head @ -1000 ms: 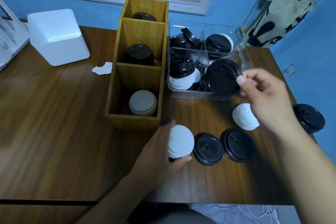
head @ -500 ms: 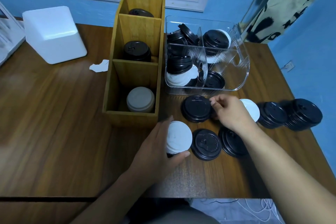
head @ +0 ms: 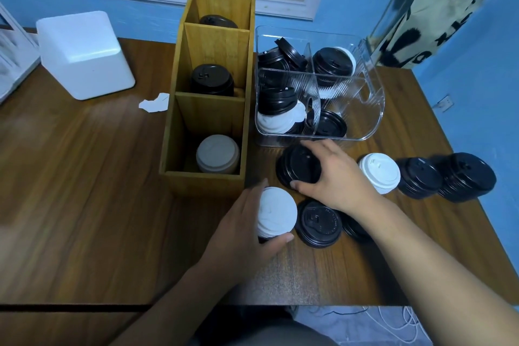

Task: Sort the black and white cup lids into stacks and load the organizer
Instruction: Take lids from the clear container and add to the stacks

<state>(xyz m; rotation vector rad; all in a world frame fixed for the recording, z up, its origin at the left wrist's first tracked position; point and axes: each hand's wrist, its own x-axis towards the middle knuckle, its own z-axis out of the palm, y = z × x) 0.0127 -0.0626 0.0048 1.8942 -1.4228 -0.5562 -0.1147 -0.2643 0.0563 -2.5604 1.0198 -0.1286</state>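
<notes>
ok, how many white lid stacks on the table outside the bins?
2. One white stack gripped by the left hand, in front of the wooden organizer; another white stack just right of the right hand. The right forearm may hide more.

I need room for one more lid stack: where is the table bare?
Bare table left of the wooden organizer, in front of the white box. Crowded in front of the clear bin, among the black lid stacks.

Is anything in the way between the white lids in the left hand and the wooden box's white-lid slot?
Nothing loose lies between. Only the front wall of the wooden organizer stands there, so the white stack in the left hand would likely go up and over it.
</notes>
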